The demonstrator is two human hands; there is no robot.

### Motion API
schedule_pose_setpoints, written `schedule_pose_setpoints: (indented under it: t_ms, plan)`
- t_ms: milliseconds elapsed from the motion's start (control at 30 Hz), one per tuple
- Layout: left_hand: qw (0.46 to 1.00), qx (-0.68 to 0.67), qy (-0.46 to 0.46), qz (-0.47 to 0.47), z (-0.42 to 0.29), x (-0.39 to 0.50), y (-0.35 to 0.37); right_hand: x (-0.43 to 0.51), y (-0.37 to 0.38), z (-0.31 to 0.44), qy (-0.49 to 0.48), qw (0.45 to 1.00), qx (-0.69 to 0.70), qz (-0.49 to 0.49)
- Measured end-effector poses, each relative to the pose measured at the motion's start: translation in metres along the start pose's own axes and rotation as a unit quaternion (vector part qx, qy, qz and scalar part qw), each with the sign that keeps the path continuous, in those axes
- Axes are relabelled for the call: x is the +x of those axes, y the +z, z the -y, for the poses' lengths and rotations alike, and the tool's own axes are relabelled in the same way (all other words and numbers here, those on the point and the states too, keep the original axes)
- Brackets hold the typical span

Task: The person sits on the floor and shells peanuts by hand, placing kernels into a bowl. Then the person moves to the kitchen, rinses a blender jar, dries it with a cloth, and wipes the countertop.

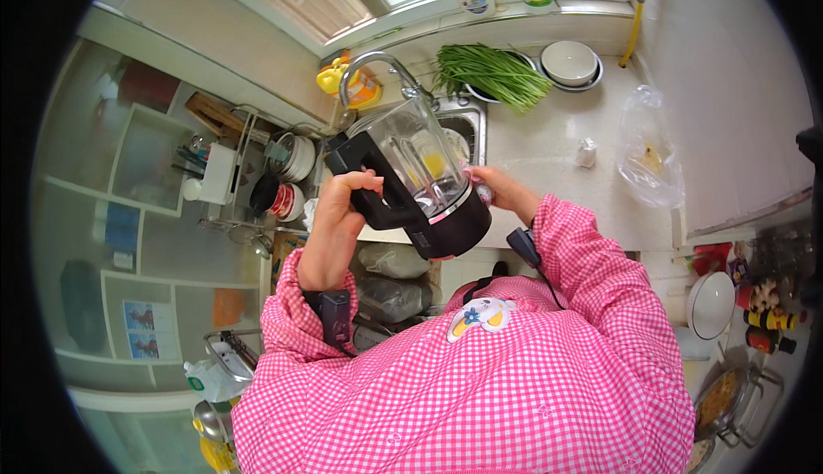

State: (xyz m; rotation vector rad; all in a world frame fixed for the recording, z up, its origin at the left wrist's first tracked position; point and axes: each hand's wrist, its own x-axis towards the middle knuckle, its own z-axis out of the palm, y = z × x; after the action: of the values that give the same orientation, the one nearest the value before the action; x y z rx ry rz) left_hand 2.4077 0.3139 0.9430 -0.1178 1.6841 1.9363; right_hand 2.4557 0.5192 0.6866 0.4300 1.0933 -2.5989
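Observation:
A clear blender jar (pixel 418 152) with a black base collar is held tilted in front of the sink (pixel 479 120). My left hand (pixel 344 210) grips its black handle (pixel 379 197), with the thumb lying over it. On the far side, my right hand (pixel 505 188) presses a small crumpled pinkish cloth (pixel 481 190) to the jar's wall just above the collar. Most of the cloth and some of my right fingers are hidden behind the jar. Through the glass, something yellow in the sink shows. The chrome faucet (pixel 379 59) arches over the jar's open end.
Green chives (pixel 492 75) lie across a basin behind the counter (pixel 540 152). A white bowl (pixel 569 62) is stacked beside them. To the right are a crumpled white tissue (pixel 586 152) and a clear plastic bag (pixel 649 152). A dish rack with plates (pixel 297 156) stands left.

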Motion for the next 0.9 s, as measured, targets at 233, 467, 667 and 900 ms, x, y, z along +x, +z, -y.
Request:
schedule_pose_setpoints:
  t_ms: [233, 467, 667, 900]
  plan:
    - [0.981, -0.056, -0.170, -0.072, -0.044, 0.010, -0.074, 0.004, 0.065, -0.066, 0.158, 0.962, 0.162, 0.151]
    - [0.958, -0.152, -0.176, -0.169, -0.058, 0.062, -0.157, 0.025, 0.131, -0.076, 0.128, 0.961, 0.187, 0.161]
    - [0.970, -0.197, -0.133, -0.057, -0.080, 0.144, -0.247, 0.081, 0.182, -0.027, 0.084, 0.975, 0.135, 0.156]
    - [0.946, -0.226, -0.163, -0.168, -0.084, 0.239, -0.308, 0.150, 0.219, 0.018, 0.113, 0.993, 0.020, -0.004]
